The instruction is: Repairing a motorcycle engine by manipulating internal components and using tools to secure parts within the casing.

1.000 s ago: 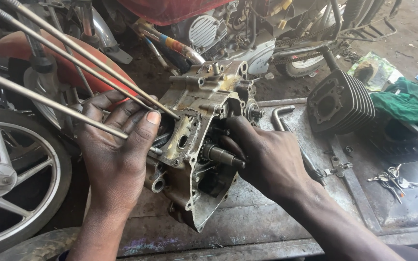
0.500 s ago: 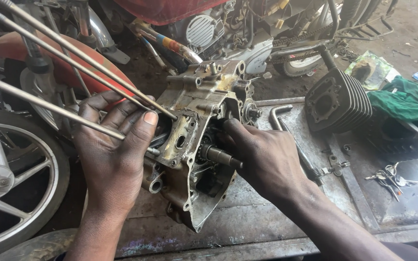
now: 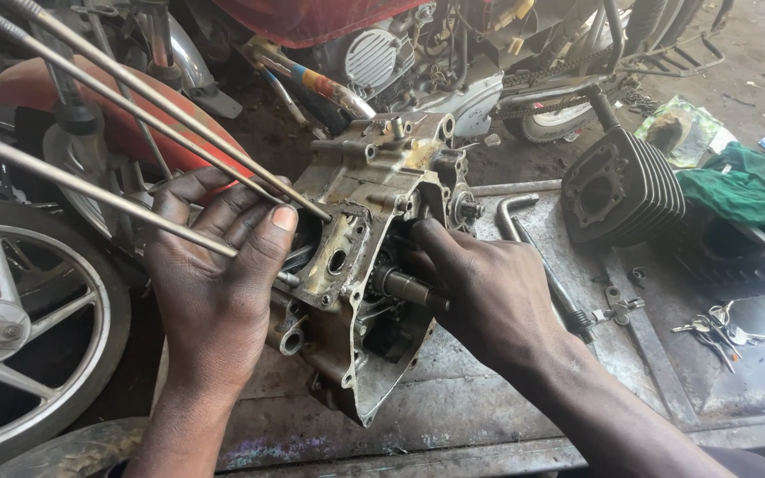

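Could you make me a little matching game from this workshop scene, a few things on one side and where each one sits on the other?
Things:
1. engine case
2. finned cylinder
3. bunch of keys
4. green cloth

Places:
A. flat on the metal bench, at the right, beyond the right hand
B. at the far right edge, behind the cylinder
C. on edge between the left hand and the right hand
D. at the bench's back, right of the bent bar

Pairs: 1-C, 2-D, 3-A, 4-B
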